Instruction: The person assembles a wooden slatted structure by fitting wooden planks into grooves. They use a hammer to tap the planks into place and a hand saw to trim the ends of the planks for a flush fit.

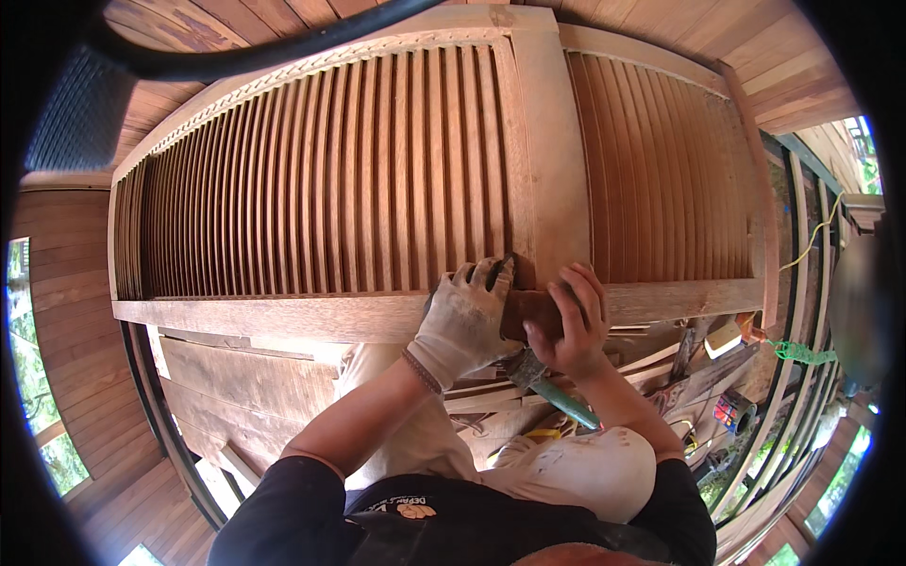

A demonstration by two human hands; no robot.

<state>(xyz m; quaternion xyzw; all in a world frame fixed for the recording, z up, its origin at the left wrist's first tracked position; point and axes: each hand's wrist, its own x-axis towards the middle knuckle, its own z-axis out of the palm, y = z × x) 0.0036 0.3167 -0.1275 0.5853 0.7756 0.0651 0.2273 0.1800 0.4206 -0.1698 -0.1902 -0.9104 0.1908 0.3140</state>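
A wooden louvred panel (377,179) lies across in front of me, its slats running away from me. My left hand (462,321), in a whitish work glove, rests over the near rail (283,314) where it meets the wide cross-piece (552,151). Its fingers bend around a small dark-brown block (530,313), whose kind I cannot make out. On the block's right side is my bare right hand (574,325), fingers curled and thumb against it. A dark tip shows by the left fingertips; the block's underside is hidden.
Below the rail, a green-handled tool (564,404) lies near my knee. Wood strips and a dark can (734,413) lie to the right, near green cord (802,353). A black cable (283,55) crosses the upper left. Plank walls (94,283) stand at the left.
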